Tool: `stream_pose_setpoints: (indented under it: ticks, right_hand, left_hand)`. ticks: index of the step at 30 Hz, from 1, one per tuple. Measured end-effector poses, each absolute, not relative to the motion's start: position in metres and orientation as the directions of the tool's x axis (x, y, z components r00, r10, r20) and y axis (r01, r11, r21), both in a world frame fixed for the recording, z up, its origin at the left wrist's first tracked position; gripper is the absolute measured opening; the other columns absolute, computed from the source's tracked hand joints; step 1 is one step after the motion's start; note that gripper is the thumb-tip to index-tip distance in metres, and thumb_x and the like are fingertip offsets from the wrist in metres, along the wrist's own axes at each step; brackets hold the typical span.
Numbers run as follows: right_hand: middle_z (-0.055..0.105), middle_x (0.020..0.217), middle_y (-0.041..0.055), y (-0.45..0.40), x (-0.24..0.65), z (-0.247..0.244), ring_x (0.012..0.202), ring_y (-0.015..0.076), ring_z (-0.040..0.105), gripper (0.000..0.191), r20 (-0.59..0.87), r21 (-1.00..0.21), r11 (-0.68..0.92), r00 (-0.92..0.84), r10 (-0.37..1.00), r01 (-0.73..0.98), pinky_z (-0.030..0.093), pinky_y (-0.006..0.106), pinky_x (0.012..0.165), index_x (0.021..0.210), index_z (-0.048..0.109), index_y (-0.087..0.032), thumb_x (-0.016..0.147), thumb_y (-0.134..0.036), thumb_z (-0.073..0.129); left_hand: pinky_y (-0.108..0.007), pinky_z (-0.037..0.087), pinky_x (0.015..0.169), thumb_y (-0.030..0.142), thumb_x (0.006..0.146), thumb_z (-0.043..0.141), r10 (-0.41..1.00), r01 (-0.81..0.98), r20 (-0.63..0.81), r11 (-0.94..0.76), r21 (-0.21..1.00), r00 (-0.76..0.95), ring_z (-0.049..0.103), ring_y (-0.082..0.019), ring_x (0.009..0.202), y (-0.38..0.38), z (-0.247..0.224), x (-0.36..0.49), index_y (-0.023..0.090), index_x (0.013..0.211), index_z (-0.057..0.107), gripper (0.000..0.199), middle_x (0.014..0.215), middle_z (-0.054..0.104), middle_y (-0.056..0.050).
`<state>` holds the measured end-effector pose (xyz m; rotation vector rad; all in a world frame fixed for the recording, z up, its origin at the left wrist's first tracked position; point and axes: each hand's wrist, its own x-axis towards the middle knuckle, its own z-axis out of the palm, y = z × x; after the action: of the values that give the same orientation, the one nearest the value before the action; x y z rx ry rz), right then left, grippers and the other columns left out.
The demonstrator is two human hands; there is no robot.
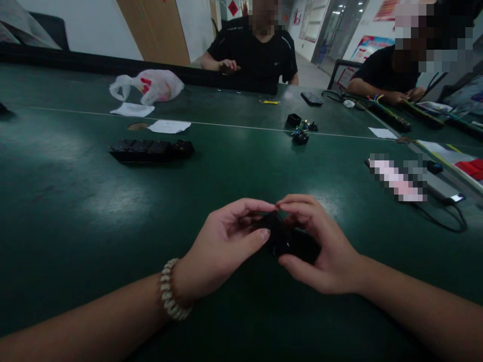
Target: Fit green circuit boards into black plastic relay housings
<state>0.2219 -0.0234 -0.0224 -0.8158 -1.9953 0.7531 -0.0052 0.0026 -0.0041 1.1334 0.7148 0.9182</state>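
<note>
Between my two hands, low over the green table, is a small black boxy part (277, 234), partly covered by fingers. My left hand (230, 241), with a beaded bracelet at its wrist, grips the part's left side, thumb on the near face. On the right side, my right hand (324, 241) curls round it, thumb below and fingers above. The fingertips of both hands meet at the top of the part. Its exact kind cannot be made out. Farther off to the left lies a row of black block-like parts (145, 151).
The green table (113, 281) spans the view. Small black parts with wires (301, 134) lie beyond my hands. A plastic bag (160, 85) and paper sheets (169, 126) are at the back left. A phone with a cable (437, 181) lies right. Two people sit across the table.
</note>
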Motion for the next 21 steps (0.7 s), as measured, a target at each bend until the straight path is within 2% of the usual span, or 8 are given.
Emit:
stream_pose_setpoints:
  ticks: [2,4,9,14,21]
  right_hand:
    - [0.048,0.144,0.012,-0.024,0.22,-0.023,0.102,0.0204,0.071,0.067,0.437,-0.796,0.552,-0.397,0.807,0.247,0.065,0.038,0.084,0.149,0.049,-0.03,0.09,-0.015,0.077]
    - [0.054,0.139,0.0108,-0.024,0.219,-0.024,0.095,0.0183,0.072,0.06,0.402,-0.836,0.497,-0.355,0.844,0.233,0.065,0.036,0.08,0.146,0.051,-0.03,0.092,-0.013,0.072]
    - [0.069,0.126,0.0069,-0.024,0.216,-0.026,0.1,0.0201,0.073,0.058,0.365,-0.869,0.436,-0.291,0.884,0.234,0.065,0.034,0.08,0.142,0.052,-0.031,0.091,-0.013,0.074]
    - [0.072,0.121,0.0067,-0.023,0.213,-0.027,0.1,0.0193,0.074,0.053,0.369,-0.886,0.413,-0.218,0.904,0.213,0.065,0.035,0.084,0.137,0.054,-0.029,0.091,-0.012,0.073]
    - [0.073,0.116,0.0055,-0.024,0.21,-0.023,0.099,0.0176,0.074,0.046,0.289,-0.939,0.316,-0.191,0.938,0.136,0.065,0.032,0.084,0.132,0.057,-0.028,0.091,-0.014,0.073]
  left_hand:
    - [-0.032,0.062,0.095,0.01,0.084,0.082,0.897,-0.22,-0.015,0.124,0.968,0.441,0.075,-0.02,0.105,0.003,-0.004,-0.005,0.018,0.115,0.078,0.031,0.114,0.08,-0.007]
    - [-0.033,0.062,0.097,0.01,0.084,0.082,0.909,-0.205,-0.015,0.11,0.972,0.417,0.075,-0.021,0.108,0.003,-0.005,-0.004,0.018,0.115,0.077,0.033,0.115,0.079,-0.007]
    - [-0.037,0.062,0.102,0.011,0.084,0.081,0.915,-0.157,-0.047,0.119,0.98,0.4,0.075,-0.022,0.114,0.0,-0.006,-0.005,0.019,0.119,0.073,0.037,0.12,0.079,-0.007]
    - [-0.037,0.062,0.103,0.012,0.084,0.082,0.905,-0.096,-0.093,0.146,0.985,0.415,0.076,-0.021,0.113,-0.001,-0.004,-0.005,0.021,0.12,0.07,0.039,0.118,0.081,-0.006]
    - [-0.035,0.064,0.1,0.015,0.084,0.083,0.889,-0.076,-0.128,0.179,0.981,0.44,0.078,-0.02,0.111,0.002,-0.004,-0.005,0.022,0.121,0.07,0.039,0.117,0.082,-0.005]
